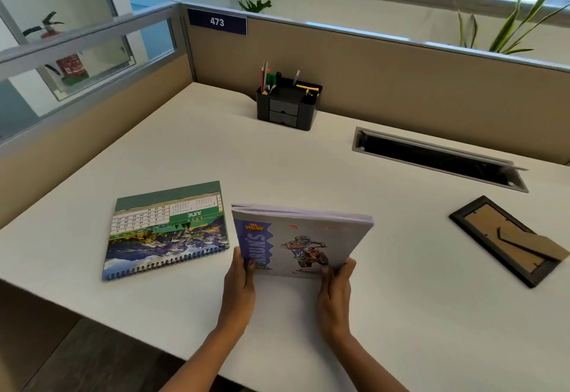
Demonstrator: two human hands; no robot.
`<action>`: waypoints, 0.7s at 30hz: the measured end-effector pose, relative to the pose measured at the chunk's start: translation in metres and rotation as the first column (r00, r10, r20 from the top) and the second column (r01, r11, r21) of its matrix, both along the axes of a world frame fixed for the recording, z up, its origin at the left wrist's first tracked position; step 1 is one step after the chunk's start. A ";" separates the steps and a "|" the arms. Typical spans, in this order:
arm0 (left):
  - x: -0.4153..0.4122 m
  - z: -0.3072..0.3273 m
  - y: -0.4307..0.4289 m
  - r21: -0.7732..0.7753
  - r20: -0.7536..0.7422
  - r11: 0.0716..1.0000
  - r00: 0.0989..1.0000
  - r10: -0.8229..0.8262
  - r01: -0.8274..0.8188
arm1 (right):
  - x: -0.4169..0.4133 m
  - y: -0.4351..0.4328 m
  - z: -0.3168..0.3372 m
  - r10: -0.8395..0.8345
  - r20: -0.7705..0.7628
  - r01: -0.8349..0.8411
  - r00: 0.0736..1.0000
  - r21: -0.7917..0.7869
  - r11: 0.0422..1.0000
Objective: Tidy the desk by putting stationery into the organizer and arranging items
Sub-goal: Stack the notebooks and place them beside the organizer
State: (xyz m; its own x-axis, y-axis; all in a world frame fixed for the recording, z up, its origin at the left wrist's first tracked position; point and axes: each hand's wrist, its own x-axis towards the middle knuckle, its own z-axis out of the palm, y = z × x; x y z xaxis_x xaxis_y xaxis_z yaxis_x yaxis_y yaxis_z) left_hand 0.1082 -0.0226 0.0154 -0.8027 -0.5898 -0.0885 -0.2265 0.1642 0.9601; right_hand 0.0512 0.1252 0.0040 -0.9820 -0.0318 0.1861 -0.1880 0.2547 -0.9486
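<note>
A thick notebook (296, 237) with a motorbike rider on its cover is tilted up off the white desk (308, 169), near edge raised. My left hand (239, 289) grips its near left corner and my right hand (334, 293) grips its near right corner. To the left, a spiral-bound desk calendar (166, 231) lies flat, showing June. A black organizer (288, 104) with two small drawers stands at the back, with pens and pencils upright in it. A black photo frame (509, 240) lies face down at the right.
An open cable tray slot (438, 160) is cut into the desk at the back right. Beige partition walls (401, 77) close off the back and left sides. The desk's near edge runs diagonally at the lower left.
</note>
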 end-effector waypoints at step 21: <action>-0.016 -0.002 -0.001 -0.108 -0.027 0.993 0.999 0.047 -0.050 | -0.016 0.014 0.001 0.107 0.118 -0.113 0.987 0.041 0.993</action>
